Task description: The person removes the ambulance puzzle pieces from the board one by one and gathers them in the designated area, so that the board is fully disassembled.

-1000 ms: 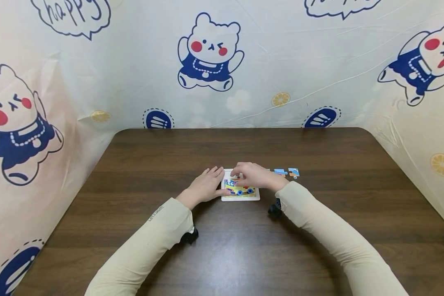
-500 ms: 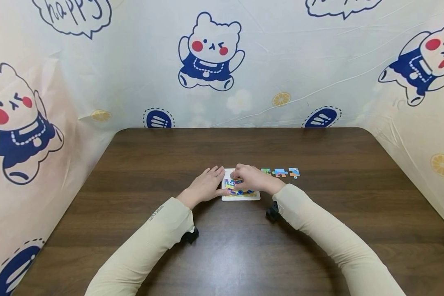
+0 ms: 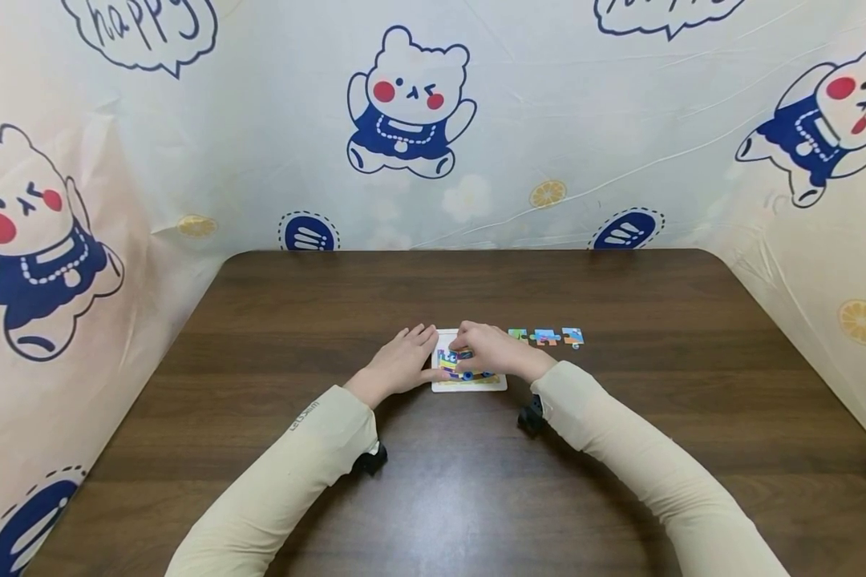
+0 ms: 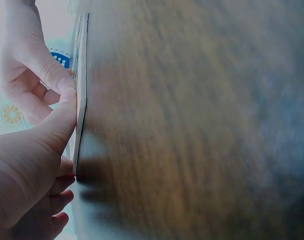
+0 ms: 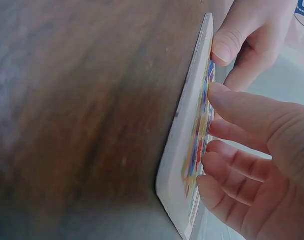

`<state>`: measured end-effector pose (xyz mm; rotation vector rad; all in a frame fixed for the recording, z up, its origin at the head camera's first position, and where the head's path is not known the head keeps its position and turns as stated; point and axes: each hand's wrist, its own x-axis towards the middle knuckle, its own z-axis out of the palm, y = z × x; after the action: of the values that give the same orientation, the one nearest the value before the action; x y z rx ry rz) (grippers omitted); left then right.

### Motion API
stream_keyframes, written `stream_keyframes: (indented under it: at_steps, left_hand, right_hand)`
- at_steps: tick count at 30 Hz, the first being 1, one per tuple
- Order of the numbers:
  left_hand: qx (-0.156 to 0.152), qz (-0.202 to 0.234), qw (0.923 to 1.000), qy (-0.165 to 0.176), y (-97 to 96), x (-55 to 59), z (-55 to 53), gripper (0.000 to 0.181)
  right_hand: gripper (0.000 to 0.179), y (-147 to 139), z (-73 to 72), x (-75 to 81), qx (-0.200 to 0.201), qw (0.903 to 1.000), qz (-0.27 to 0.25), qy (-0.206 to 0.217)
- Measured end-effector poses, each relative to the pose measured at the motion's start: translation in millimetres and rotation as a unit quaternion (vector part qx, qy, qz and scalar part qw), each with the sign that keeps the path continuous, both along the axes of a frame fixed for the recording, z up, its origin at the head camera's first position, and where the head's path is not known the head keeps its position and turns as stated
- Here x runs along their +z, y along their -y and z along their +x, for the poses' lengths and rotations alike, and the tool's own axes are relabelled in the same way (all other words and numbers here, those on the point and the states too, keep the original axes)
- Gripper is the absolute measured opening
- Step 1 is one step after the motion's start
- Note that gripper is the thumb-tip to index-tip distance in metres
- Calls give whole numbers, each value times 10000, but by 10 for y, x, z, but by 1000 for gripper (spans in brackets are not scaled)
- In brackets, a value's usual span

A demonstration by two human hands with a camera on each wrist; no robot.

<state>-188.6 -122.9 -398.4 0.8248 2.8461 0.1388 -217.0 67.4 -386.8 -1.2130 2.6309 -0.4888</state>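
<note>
A small white-framed jigsaw puzzle board (image 3: pixel 469 386) with a bright vehicle picture lies flat on the brown table. My left hand (image 3: pixel 398 362) rests at its left edge, fingers stretched out and the thumb on the frame, as the left wrist view also shows. Over the upper part of the picture, my right hand (image 3: pixel 501 350) pinches a puzzle piece against the board with bent thumb and fingers. The piece is mostly hidden under the hand. In the right wrist view, the right thumb (image 5: pixel 241 107) and fingertips touch the coloured picture.
To the right of the board lie loose pieces in a row: a green one (image 3: pixel 517 333), a blue one (image 3: pixel 545 336) and another blue one (image 3: pixel 573 336). Bare wood of the table (image 3: pixel 447 489) stretches in front. A printed curtain (image 3: pixel 260 120) hangs behind the table.
My right hand has shifted slightly and lowered its thumb and fingers onto the picture, uncovering the green loose piece. My left hand and the board have stayed put.
</note>
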Motion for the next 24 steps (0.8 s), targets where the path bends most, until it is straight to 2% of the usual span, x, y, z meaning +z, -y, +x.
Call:
stream_keyframes:
  at_steps: [15,24]
  left_hand:
    - [31,63,10000,-9,7,-6,6,78]
    - [58,50,10000,7,-7,4,8,78]
  right_hand:
    - [26,-4,13,16,-93,9997,-236,-49]
    - [17,-10,-10,-18,0,9990,-439,-49]
